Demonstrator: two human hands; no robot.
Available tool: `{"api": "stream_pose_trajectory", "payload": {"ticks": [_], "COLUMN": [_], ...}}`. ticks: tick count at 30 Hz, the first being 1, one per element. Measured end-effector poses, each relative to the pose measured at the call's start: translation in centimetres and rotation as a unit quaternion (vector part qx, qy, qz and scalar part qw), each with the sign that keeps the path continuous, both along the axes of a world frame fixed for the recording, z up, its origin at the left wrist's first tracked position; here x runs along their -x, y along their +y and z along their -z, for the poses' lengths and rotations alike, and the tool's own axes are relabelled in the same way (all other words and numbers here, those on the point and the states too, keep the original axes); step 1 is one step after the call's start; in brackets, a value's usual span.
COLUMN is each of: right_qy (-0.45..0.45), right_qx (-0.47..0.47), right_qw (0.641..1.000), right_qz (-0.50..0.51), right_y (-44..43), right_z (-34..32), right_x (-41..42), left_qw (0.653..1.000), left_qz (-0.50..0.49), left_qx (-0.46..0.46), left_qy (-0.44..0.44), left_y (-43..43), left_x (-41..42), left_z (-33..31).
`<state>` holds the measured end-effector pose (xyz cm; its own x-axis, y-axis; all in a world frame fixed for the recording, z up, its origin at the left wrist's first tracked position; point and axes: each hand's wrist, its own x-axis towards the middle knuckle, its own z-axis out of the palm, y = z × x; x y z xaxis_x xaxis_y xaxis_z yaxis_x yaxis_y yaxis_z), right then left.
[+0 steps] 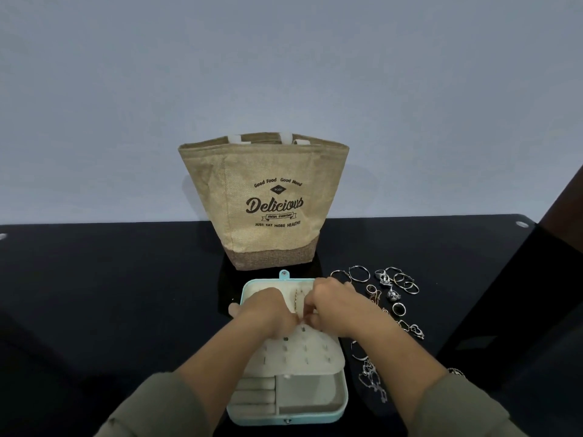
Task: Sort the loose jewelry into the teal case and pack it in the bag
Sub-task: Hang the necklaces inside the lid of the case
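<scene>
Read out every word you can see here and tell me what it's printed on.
All on the front of the burlap bag:
"Good Food Good Mood"
"Delicious"
"FRESH EVERYDAY", on a small banner
"JUST EAT MORE HEALTHY"
The diamond badge above "Delicious": too small to read.
No text visible on the teal case or the loose jewelry.
</scene>
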<state>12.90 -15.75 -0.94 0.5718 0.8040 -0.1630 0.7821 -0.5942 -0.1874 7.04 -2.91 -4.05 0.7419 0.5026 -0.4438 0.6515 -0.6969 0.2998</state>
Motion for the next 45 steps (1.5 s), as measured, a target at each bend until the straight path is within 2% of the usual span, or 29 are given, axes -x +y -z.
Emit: {"api": "stream_pose_trajectory", "payload": {"ticks": [3, 8, 11, 16, 25, 31, 34, 40, 45], "right_qy": [0.008, 0.02, 0.044, 0.07, 0.069, 0.064, 0.054, 0.037, 0.005], "right_qx": [-0.005, -0.014, -0.024, -0.006, 0.024, 0.036, 0.027, 0.022, 0.015], "right_qw": [1.0, 1.0, 0.999, 0.995, 0.984, 0.983, 0.983, 0.98, 0.979], "right_qz": [0.002, 0.002, 0.017, 0.076, 0.164, 0.17, 0.172, 0.196, 0.205], "right_y": [-0.4, -2.1, -4.3, -9.7, -19.3, -22.3, -22.4, -21.3, -20.6], "right_z": [-0.4, -1.3, -1.8, -1.9, -0.3, 1.6, 2.8, 4.1, 5.5], "right_x": [-0.1, -0.8, -1.6, -2.7, -4.4, -4.4, -4.3, -4.3, -4.0], "left_qw": [0.999, 0.994, 0.979, 0.956, 0.942, 0.947, 0.947, 0.94, 0.905], "left_qz": [0.018, 0.016, 0.059, 0.161, 0.237, 0.249, 0.26, 0.251, 0.289], "left_qx": [-0.036, 0.004, 0.058, 0.079, 0.108, 0.091, 0.056, -0.082, -0.233], "left_qy": [-0.02, -0.11, -0.189, -0.234, -0.21, -0.182, -0.182, -0.214, -0.207], "left_y": [-0.2, -1.1, -2.8, -8.3, -17.1, -20.2, -20.7, -20.8, -21.8], "left_x": [0.5, 0.8, 0.5, -0.5, -3.5, -4.5, -4.6, -4.7, -4.6], "left_z": [-0.8, -2.3, -2.9, -3.0, -0.6, 1.1, 1.8, 2.3, 2.7]}}
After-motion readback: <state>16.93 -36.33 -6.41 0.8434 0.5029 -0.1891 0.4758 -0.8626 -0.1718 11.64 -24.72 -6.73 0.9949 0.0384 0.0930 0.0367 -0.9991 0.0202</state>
